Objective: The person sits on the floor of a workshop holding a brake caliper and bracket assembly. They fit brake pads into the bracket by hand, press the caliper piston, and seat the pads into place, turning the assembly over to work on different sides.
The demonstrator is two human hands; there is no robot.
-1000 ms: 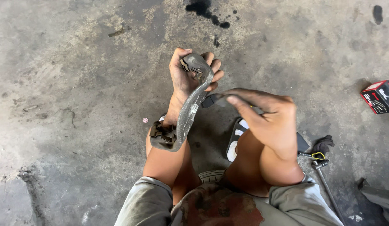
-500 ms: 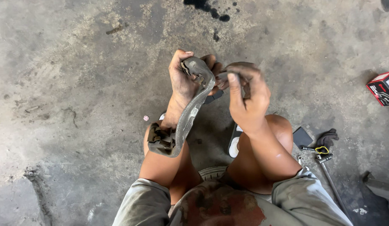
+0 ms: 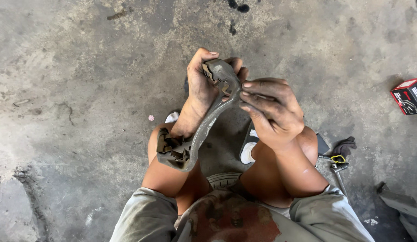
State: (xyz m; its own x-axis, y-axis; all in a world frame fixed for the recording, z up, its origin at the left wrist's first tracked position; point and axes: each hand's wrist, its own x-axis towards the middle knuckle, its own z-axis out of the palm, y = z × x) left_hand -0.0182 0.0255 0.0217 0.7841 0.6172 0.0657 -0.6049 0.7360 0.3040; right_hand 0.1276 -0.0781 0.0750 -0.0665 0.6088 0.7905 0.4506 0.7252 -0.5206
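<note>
Left hand (image 3: 200,87) grips the grimy curved grey metal bracket (image 3: 204,121) upright for access; right hand (image 3: 269,110) fingertips pinch its top clip.

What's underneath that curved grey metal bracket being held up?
Under the curved grey metal bracket show the left forearm, a bare knee and stained concrete floor. The left hand covers the bracket's far side.
</note>
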